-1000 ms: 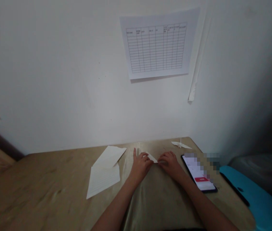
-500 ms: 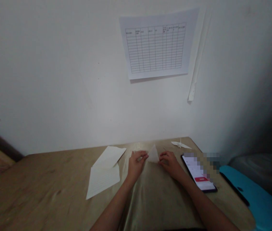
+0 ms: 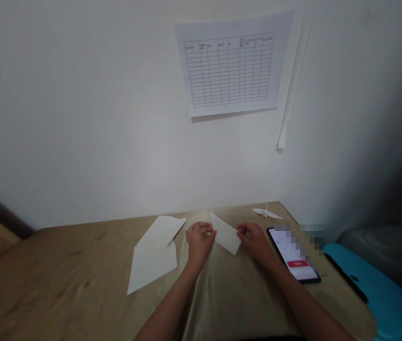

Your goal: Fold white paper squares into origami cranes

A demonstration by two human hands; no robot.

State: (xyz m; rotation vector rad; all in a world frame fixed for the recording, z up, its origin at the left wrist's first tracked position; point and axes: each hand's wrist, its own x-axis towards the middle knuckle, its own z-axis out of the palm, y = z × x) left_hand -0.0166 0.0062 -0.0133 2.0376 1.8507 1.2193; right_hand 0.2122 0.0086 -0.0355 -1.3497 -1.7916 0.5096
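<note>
A small white sheet of paper [image 3: 226, 233] is held just above the wooden table [image 3: 62, 279], opened out to a tilted square. My left hand [image 3: 198, 240] pinches its left corner with curled fingers. My right hand [image 3: 254, 239] pinches its right corner, fingers closed too. Both forearms reach in from the bottom of the view.
Two lined paper sheets [image 3: 154, 255] lie overlapping to the left of my hands. A phone [image 3: 295, 262] with a lit screen lies on the right. A small folded paper figure [image 3: 267, 213] sits at the far right corner. A teal stool [image 3: 371, 289] stands beside the table. A printed grid sheet [image 3: 229, 66] hangs on the wall.
The paper was a folded triangle pressed between my hands. It has been lifted and opened out into a flat square, and my hands have moved apart to its corners.
</note>
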